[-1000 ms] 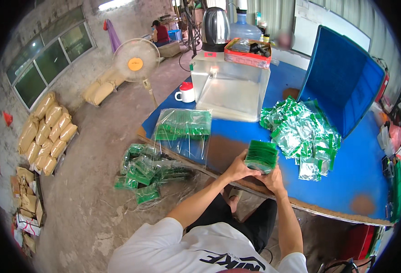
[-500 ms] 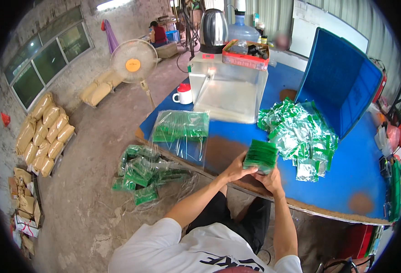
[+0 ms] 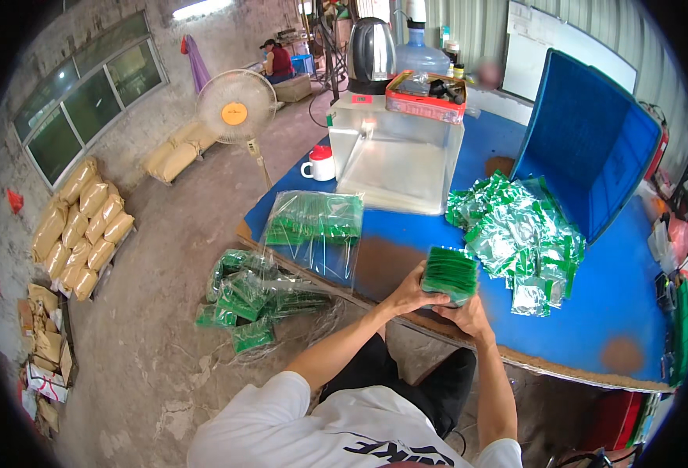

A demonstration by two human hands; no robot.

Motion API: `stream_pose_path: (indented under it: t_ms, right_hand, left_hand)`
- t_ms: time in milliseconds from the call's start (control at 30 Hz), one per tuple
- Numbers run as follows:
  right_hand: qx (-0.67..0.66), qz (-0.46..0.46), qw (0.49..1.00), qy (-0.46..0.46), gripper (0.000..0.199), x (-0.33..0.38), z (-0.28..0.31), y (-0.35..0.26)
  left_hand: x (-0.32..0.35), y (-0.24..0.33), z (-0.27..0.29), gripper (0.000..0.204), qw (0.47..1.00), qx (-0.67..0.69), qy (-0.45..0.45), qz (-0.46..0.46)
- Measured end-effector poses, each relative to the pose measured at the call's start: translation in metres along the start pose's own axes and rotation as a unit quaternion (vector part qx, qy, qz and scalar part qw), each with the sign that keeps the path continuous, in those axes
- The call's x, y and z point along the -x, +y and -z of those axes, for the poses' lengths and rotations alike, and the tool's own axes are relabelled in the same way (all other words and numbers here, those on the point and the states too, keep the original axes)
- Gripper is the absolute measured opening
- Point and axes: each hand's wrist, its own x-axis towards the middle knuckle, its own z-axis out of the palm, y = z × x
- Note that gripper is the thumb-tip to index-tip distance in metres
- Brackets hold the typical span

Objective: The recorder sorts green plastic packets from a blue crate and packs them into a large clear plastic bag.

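Note:
A thick stack of green packets (image 3: 451, 273) stands between my two hands, above the table's near edge. My left hand (image 3: 414, 294) is closed on its left side, thumb along the front. On the lower right, my right hand (image 3: 469, 313) grips the same stack. To the right lies a loose heap of silver and green packets (image 3: 527, 234). Left of my hands, a clear plastic bag (image 3: 314, 222) with rows of green packets inside lies flat on the blue table (image 3: 508, 331).
A blue crate (image 3: 586, 140) is tipped up behind the heap. At the back stand a metal box (image 3: 394, 164), a kettle (image 3: 371, 56) and a red-lidded mug (image 3: 320, 164). Bagged green packs (image 3: 242, 300) lie on the floor left, near a fan (image 3: 236, 109). A person (image 3: 277, 62) sits far back.
The stack has tilted slightly between my hands, both still holding it. The whole view has shifted a little to the right and down.

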Motion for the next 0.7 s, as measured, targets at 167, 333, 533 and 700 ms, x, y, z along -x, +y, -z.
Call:
stream_pose_path:
  t_ms: [167, 333, 533, 700]
  right_hand:
    - [0.017, -0.017, 1.000, 0.002, 0.080, 0.003, 0.001, -0.009]
    - [0.007, -0.033, 0.999, 0.005, 0.086, 0.003, 0.002, -0.010]
    - [0.030, -0.027, 0.999, 0.013, 0.100, 0.002, -0.001, -0.021]
    - [0.013, -0.017, 1.000, 0.015, 0.101, 0.003, 0.001, -0.003]
  left_hand:
    - [-0.014, 0.041, -0.006, 0.059, 0.999, 0.037, 0.018, -0.014]
    - [-0.016, 0.051, -0.019, 0.039, 0.985, -0.111, 0.070, -0.110]
    - [-0.015, 0.036, -0.009, 0.066, 0.995, 0.012, 0.099, -0.012]
    - [-0.029, 0.029, 0.013, 0.107, 0.995, 0.088, -0.041, 0.006]
